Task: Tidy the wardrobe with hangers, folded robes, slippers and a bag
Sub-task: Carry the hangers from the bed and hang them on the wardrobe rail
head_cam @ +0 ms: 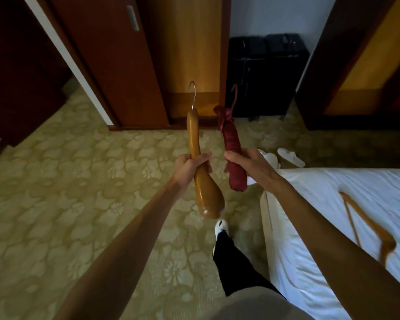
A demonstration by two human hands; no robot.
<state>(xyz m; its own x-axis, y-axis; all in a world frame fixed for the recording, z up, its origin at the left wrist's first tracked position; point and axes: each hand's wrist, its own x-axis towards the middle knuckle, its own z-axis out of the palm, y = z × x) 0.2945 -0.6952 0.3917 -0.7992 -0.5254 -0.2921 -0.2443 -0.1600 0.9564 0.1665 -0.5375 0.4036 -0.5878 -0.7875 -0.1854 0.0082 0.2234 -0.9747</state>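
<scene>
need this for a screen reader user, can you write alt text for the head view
The left hand grips a wooden hanger and the right hand a red padded hanger, held out over patterned carpet facing a wardrobe. Another wooden hanger lies on the white bed.

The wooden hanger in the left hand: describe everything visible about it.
The wooden hanger is thick, glossy and honey-brown, seen edge-on, with a broad rounded shoulder end nearest the camera and a silver metal hook at the far end. It is held in the air over the patterned carpet, pointing towards the wardrobe. The left hand grips it around the middle, fingers wrapped round it. Nothing else touches it.
</scene>
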